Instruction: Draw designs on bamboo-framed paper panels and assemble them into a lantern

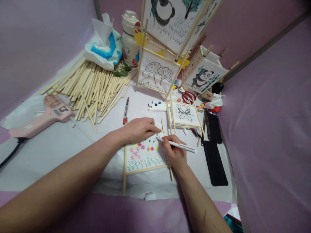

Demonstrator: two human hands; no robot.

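Note:
In my right hand (177, 156) is a slim white marker pen (183, 146), its tip at the upper right of a drawing (148, 157) on white paper. The drawing has a pink butterfly, small coloured flowers and green grass along the bottom. Thin wooden sticks (125, 176) frame the paper, sticking out past its corners. My left hand (140, 129) lies across the top edge of this panel, index finger stretched toward the upper right corner; it holds nothing that I can see, and its other fingers are partly hidden.
Left stand a pink glue gun (46, 118) and a heap of wooden sticks (89, 89). Behind are a tissue pack (104, 48), a bottle (130, 38) and a framed lantern (156, 72). A red pen (125, 110), red scissors (188, 97) and black pouch (215, 163) lie around.

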